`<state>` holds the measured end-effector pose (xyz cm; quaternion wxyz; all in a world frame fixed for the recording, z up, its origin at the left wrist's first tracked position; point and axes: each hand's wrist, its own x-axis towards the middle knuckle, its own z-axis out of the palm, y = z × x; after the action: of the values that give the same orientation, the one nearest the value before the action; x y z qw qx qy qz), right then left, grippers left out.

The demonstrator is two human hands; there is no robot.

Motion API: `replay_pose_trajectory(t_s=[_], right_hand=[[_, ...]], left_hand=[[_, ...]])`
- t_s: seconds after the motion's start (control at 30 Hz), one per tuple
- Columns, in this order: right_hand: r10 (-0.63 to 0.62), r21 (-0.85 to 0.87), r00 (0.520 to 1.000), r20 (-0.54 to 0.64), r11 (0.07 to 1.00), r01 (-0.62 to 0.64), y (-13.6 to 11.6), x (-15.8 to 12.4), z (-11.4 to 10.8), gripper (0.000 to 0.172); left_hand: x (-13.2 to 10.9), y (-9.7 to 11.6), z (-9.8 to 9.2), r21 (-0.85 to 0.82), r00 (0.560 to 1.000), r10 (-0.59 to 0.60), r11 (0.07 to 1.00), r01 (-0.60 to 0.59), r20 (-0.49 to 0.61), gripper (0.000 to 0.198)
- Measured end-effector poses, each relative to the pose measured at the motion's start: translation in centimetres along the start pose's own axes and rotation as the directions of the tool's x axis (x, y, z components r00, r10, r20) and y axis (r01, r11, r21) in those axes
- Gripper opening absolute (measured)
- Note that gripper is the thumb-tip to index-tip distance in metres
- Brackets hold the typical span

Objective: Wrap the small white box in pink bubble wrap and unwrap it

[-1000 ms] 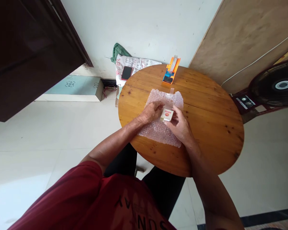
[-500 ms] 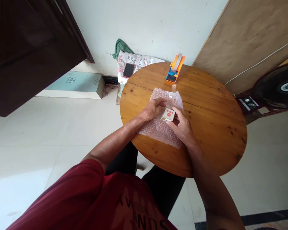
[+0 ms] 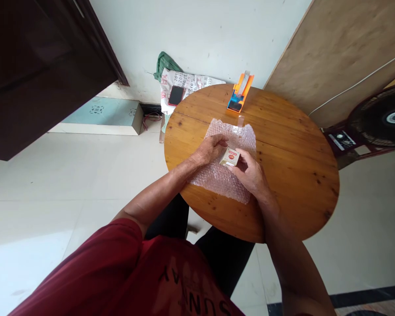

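My right hand (image 3: 252, 173) grips a small cream-coloured box (image 3: 231, 156) with a red emblem and red lettering on top. Its thumb is at the near edge and the fingers are along the far right side. The box is tilted above a sheet of bubble wrap (image 3: 225, 186), which is spread on the round wooden table (image 3: 296, 175). Left of the box, my left hand (image 3: 208, 150) rests over the bubble wrap with loosely bent fingers, apart from the box. A strip of clear tape (image 3: 240, 120) sticks out at the wrap's far edge.
An orange and blue tape dispenser (image 3: 239, 94) stands toward the table's far side. Beyond the left edge, a phone (image 3: 176, 95) lies on a printed white bag (image 3: 197, 82), near a green bag (image 3: 167, 63). A fan (image 3: 382, 116) stands at right, a dark door (image 3: 46, 66) at left.
The bubble wrap's right far edge has spread a little to the right. The box has tilted slightly in my right hand. My left hand has barely moved.
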<state>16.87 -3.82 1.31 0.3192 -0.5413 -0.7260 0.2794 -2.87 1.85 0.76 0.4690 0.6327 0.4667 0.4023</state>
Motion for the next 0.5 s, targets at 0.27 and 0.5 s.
replay_pose_trajectory(t_s=[0.27, 0.5], right_hand=[[0.008, 0.011, 0.999, 0.034, 1.000, -0.008, -0.12, 0.07, -0.26, 0.062], [-0.020, 0.075, 0.998, 0.052, 0.997, 0.016, 0.17, 0.33, -0.67, 0.071]], left_hand=[[0.04, -0.30, 0.08, -0.016, 1.000, -0.003, 1.000, 0.003, 0.012, 0.039], [0.04, 0.34, 0.00, -0.012, 1.000, -0.019, 1.000, 0.019, -0.022, 0.042]])
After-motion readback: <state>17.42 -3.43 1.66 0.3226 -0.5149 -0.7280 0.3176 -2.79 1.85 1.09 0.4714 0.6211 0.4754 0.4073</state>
